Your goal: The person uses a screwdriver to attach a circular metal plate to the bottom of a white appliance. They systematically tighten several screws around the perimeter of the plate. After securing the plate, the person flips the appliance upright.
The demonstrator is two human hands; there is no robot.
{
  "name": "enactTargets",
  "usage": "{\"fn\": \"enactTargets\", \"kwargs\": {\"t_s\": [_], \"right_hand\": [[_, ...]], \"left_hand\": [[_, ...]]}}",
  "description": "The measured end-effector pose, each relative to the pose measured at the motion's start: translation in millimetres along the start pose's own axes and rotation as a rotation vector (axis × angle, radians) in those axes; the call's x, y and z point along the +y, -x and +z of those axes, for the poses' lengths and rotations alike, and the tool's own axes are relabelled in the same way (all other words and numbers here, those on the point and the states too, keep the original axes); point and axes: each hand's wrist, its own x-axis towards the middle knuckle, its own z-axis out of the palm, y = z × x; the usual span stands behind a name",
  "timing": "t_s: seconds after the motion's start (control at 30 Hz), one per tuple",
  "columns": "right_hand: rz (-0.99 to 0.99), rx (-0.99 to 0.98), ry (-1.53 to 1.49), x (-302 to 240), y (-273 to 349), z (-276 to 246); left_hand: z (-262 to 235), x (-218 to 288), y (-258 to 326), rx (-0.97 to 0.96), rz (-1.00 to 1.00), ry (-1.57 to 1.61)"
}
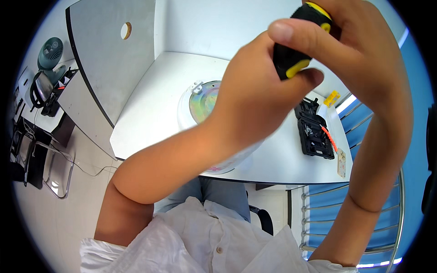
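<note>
Both hands, left hand (255,95) and right hand (359,50), grip the black-and-yellow screwdriver handle (296,45).

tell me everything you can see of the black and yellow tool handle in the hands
The tool handle is chunky and black with yellow inserts, one at its upper end and one low on its side; it looks like rubbery plastic. It is held raised close to the camera, tilted, above the white table. The left hand grips it from below, thumb across it; the right hand wraps its top. Any shaft or tip is hidden, and it is slightly blurred.
</note>
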Motion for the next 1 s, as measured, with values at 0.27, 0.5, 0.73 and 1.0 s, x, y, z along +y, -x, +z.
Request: {"fn": "enactTargets", "kwargs": {"t_s": [0.27,0.5,0.73,1.0], "right_hand": [[-0.399,0.071,-0.251,11,-6,5],[0.251,-0.256,0.214,-35,-32,-8],[-0.184,-0.026,-0.543,23,-10,2],[-0.195,-0.181,-0.253,9,-8,-11]], "left_hand": [[-36,-23,-36,-0.853,-0.251,0.763],[-3,-6,-5,-0.128,0.059,0.245],[-27,-19,-22,-0.554,-0.204,0.529],[-37,-14,-31,-0.7,-0.208,0.534]]}}
